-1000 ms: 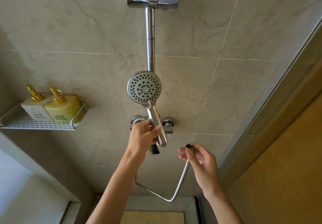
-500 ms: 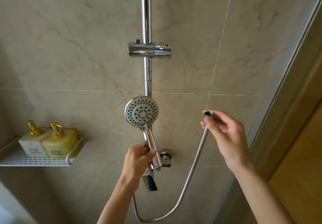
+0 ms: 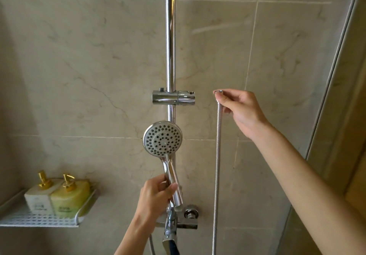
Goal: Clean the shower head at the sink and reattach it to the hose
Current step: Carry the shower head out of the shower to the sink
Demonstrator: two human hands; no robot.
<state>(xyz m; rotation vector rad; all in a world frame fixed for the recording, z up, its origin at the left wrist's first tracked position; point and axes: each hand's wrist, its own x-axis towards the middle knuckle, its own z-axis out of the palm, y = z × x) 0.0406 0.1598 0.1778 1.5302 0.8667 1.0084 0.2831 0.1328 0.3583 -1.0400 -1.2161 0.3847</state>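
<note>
So, far left: white perforated shelf (image 3: pixel 17 218) on the wall, two pump bottles with gold tops on it, a white bottle (image 3: pixel 38 198) touching a yellow bottle (image 3: pixel 69 197). Centre: left hand (image 3: pixel 156 199) grips the chrome handle of the shower head (image 3: pixel 162 138), fingers (image 3: pixel 158 183) curled round it, spray face toward the camera, handle end pointing down, just above the mixer valve (image 3: pixel 187 215). Behind it the chrome riser rail (image 3: pixel 170 36) with its slider bracket (image 3: pixel 173 97), nothing in it. Right: right hand (image 3: pixel 242 110) pinches the free end nut of the metal hose (image 3: pixel 217 155), raised to bracket level; hose hangs straight down, well apart from the head. Step looks like reattachment: head and hose not yet joined. Next move probably needs the nut brought to the handle's threaded end, lined up square, then turned. Beige marble-look wall tiles (image 3: pixel 89 56), glass door frame (image 3: pixel 336 76) at right. No sink visible.
</note>
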